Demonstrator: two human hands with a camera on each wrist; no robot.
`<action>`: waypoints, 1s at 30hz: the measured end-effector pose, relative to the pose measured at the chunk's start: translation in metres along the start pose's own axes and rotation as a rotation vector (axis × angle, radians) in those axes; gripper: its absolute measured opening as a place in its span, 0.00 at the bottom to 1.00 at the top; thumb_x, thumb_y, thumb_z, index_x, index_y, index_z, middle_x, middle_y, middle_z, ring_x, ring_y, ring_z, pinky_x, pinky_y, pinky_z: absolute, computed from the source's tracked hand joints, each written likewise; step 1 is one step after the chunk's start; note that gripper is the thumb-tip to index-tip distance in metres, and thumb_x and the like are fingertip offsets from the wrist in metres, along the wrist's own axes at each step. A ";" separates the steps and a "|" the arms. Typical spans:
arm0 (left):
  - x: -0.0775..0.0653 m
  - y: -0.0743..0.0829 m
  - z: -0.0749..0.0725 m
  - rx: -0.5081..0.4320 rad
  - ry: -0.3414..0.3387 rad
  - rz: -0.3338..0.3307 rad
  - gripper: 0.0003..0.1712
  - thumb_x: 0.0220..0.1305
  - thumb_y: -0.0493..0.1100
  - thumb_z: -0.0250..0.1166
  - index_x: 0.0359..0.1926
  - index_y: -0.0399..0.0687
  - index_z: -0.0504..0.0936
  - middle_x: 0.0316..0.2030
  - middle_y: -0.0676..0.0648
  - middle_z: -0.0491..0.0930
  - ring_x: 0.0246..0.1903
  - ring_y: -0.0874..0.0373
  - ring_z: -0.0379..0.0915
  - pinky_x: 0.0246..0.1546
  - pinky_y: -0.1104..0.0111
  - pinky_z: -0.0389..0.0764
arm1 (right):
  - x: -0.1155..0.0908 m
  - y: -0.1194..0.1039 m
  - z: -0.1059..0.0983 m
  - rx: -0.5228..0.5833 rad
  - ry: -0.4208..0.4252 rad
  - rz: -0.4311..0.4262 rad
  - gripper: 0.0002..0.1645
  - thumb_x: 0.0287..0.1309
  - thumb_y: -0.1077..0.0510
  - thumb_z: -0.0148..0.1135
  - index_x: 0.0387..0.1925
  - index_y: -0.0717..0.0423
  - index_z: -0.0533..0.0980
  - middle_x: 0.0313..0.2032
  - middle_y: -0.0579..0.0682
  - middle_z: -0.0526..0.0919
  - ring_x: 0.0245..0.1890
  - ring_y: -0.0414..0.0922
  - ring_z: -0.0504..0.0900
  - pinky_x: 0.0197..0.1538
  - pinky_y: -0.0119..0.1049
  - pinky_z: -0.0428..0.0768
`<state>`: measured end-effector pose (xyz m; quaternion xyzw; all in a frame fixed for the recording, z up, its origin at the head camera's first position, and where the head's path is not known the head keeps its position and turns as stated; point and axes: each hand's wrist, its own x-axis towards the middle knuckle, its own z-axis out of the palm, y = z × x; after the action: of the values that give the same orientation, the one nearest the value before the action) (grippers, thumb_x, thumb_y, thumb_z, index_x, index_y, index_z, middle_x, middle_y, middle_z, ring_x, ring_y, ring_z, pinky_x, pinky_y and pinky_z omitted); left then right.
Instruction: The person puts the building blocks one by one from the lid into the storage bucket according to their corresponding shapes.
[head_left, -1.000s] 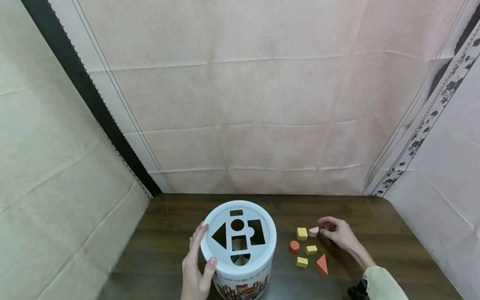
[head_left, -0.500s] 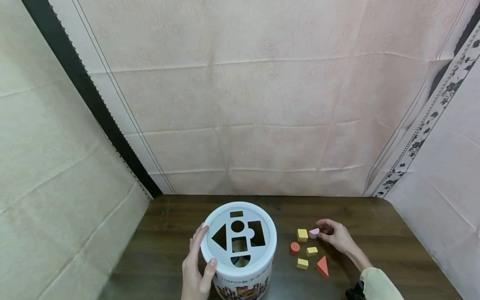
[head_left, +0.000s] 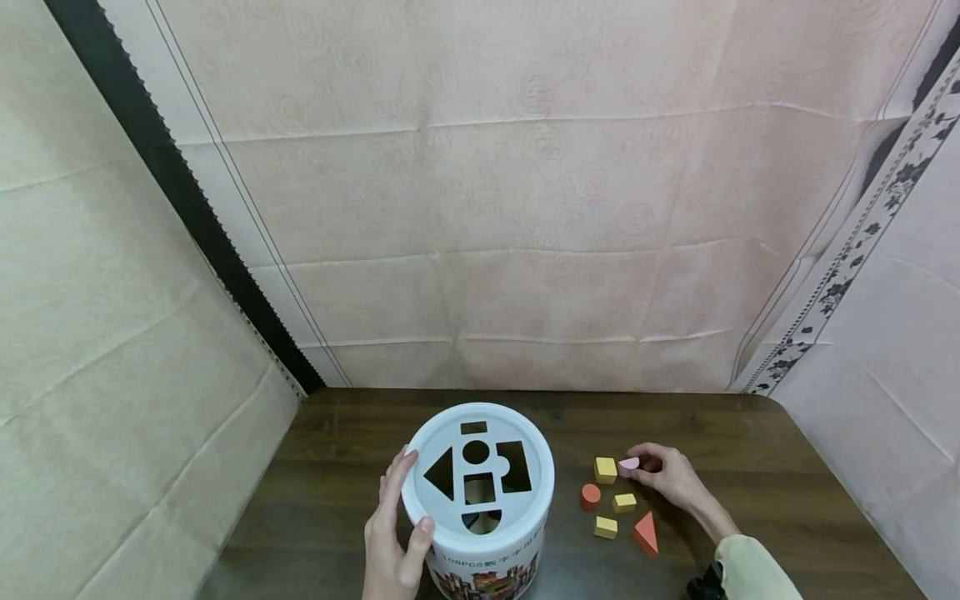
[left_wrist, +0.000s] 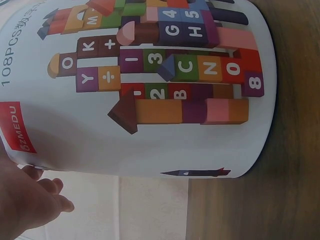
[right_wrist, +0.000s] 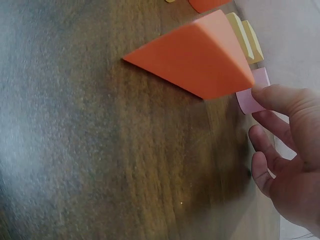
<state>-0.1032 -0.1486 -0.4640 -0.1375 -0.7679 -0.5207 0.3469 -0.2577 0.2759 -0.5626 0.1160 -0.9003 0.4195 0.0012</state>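
My left hand point(head_left: 393, 529) holds the left side of a white shape-sorter bucket point(head_left: 487, 546), with fingertips and thumb at the rim of its pale blue lid point(head_left: 517, 521). Several differently shaped holes pierce the lid. In the left wrist view, printed coloured blocks cover the bucket wall point(left_wrist: 75, 140). To the right, my right hand point(head_left: 675, 482) pinches a pink half-round block point(head_left: 628, 467) between thumb and forefinger, down at the table. The right wrist view shows the thumb against this pink block point(right_wrist: 252, 95), partly behind an orange-red triangular block point(right_wrist: 195, 60).
A yellow block point(head_left: 604, 470) stands just left of the pink one. Nearer are a red cylinder point(head_left: 590, 497), two smaller yellow blocks point(head_left: 624, 503) and the orange-red triangular block. The dark wooden table point(head_left: 352, 433) meets cloth hangings point(head_left: 525, 250) at its back and sides.
My right hand has moved slightly left and closer, and its thumb and forefinger have come together on the pink half-round block. The left hand and bucket have stayed put.
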 end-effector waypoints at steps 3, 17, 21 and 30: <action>0.000 0.000 0.000 0.000 0.000 0.000 0.37 0.55 0.41 0.62 0.70 0.48 0.72 0.67 0.44 0.71 0.69 0.47 0.61 0.52 0.23 0.51 | 0.000 0.000 0.001 -0.009 0.004 0.001 0.17 0.54 0.60 0.74 0.45 0.60 0.82 0.38 0.50 0.84 0.33 0.45 0.79 0.36 0.38 0.78; 0.000 -0.002 0.000 0.002 -0.006 -0.035 0.38 0.55 0.41 0.62 0.70 0.50 0.72 0.68 0.45 0.70 0.69 0.48 0.60 0.54 0.24 0.49 | -0.004 -0.002 0.000 -0.007 0.049 -0.009 0.10 0.52 0.59 0.76 0.37 0.54 0.84 0.34 0.46 0.84 0.31 0.42 0.79 0.35 0.34 0.77; -0.001 -0.002 0.000 0.000 -0.007 -0.043 0.38 0.55 0.41 0.62 0.70 0.50 0.72 0.68 0.45 0.70 0.69 0.49 0.60 0.55 0.24 0.49 | -0.005 -0.007 -0.005 -0.002 0.066 -0.033 0.10 0.52 0.60 0.76 0.37 0.55 0.83 0.34 0.47 0.84 0.31 0.41 0.79 0.34 0.34 0.78; 0.000 -0.001 0.001 -0.007 -0.001 -0.023 0.37 0.56 0.41 0.62 0.70 0.49 0.72 0.68 0.44 0.70 0.69 0.49 0.61 0.54 0.24 0.49 | -0.003 -0.031 -0.017 0.007 0.088 -0.106 0.11 0.52 0.64 0.74 0.38 0.53 0.83 0.34 0.45 0.84 0.32 0.42 0.80 0.36 0.35 0.79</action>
<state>-0.1040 -0.1479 -0.4650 -0.1303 -0.7677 -0.5272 0.3400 -0.2501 0.2703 -0.5288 0.1449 -0.8904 0.4269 0.0625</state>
